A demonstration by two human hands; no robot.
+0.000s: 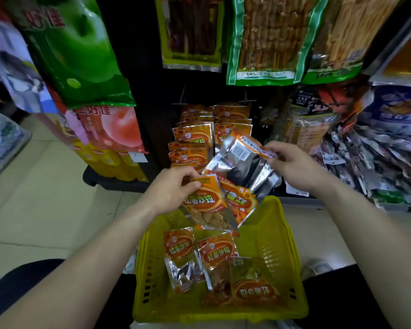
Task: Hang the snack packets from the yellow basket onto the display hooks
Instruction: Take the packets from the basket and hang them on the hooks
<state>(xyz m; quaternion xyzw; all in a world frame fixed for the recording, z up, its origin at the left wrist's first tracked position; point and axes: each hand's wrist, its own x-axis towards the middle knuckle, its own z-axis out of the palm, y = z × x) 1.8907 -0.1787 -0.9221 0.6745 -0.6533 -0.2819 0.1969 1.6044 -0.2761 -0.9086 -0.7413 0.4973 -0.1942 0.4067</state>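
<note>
The right hand [294,167] pinches the top edge of a silver-backed packet [242,160], turned back-out. The left hand [169,193] grips a couple of orange packets [204,198] just above the yellow basket [271,233]. I'd flip the silver one face-forward, find its hang hole, and slide it squarely behind the hung packets [231,112] at twelve o'clock. A few loose packets [179,243] lie in the basket at six o'clock.

A single wide-angle view from the person's head looks forward and steeply down. The basket [273,233] lies close below at lower centre, the forearms [81,269] enter from the bottom corners, hanging packets [266,39] fill the top at close range, and the floor [45,186] shows at left.
</note>
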